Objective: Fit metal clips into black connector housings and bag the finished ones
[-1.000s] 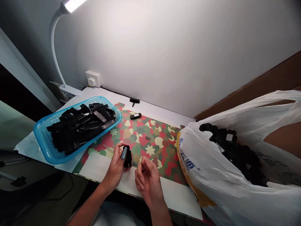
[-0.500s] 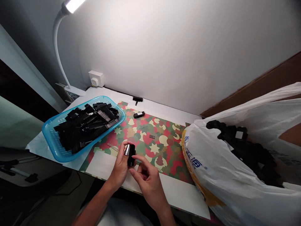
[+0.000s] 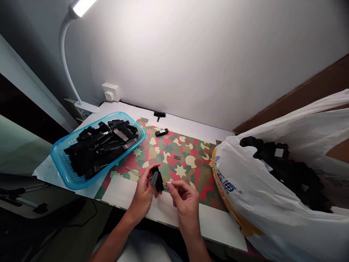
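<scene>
My left hand (image 3: 144, 193) is wrapped round a black plastic part (image 3: 159, 179) with a shiny, metal-looking piece (image 3: 154, 178) along its left side. To the right, my right hand (image 3: 185, 198) pinches thumb and forefinger together on a tiny piece (image 3: 168, 183), too small to name, just apart from the black part. Both hands are over the near edge of the patterned mat (image 3: 196, 174). Beyond them lie a small dark flat piece (image 3: 177, 157) and a black part with a white label (image 3: 161, 132).
At left stands a blue basket (image 3: 58, 160) heaped with black parts. A white plastic bag (image 3: 231, 160) holding black parts bulges at right. Another black piece (image 3: 159, 114) lies near the wall. A thin clear stick (image 3: 133, 171) lies by my left hand. A lamp (image 3: 63, 47) stands back left.
My right hand has come away from the black part to the right, pinching a tiny piece. My left hand has shifted slightly right and tilted the black part.
</scene>
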Demonstrator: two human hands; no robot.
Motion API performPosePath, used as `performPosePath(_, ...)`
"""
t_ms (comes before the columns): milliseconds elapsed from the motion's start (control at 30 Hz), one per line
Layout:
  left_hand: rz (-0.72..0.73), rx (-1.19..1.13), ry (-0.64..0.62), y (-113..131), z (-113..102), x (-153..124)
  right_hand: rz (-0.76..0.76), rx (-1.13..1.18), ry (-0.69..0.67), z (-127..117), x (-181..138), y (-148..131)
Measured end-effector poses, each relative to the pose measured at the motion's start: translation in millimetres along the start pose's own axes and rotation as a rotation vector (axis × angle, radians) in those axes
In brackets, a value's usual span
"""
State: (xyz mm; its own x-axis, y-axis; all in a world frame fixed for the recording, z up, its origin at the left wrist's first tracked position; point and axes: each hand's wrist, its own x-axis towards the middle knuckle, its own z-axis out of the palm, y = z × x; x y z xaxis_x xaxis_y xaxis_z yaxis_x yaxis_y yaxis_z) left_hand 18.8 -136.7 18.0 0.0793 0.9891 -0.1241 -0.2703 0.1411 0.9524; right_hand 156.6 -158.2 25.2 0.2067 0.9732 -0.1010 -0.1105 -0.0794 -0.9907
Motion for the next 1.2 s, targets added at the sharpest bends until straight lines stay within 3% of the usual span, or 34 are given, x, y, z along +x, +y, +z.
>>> performPosePath(100,0.037,0.086,-0.02,-2,0,-2,0.071,0.12,0.09,0,7,-1)
performPosePath(300,0.133,0.18,-0.12,-3,-2,-1,0.143,0.229,0.074,11,9,-5)
performPosePath(500,0.062,0.14,-0.123,-6,-5,-1,0.27,0.418,0.057,19,8,-7)
performPosePath(867,0.203,0.351,-0.139,-4,-4,-4,0.212,0.388,0.148,18,7,-12)
performPosePath(1200,0.204,0.39,-0.183,0,-1,-6,0.104,0.315,0.199,18,4,-11)
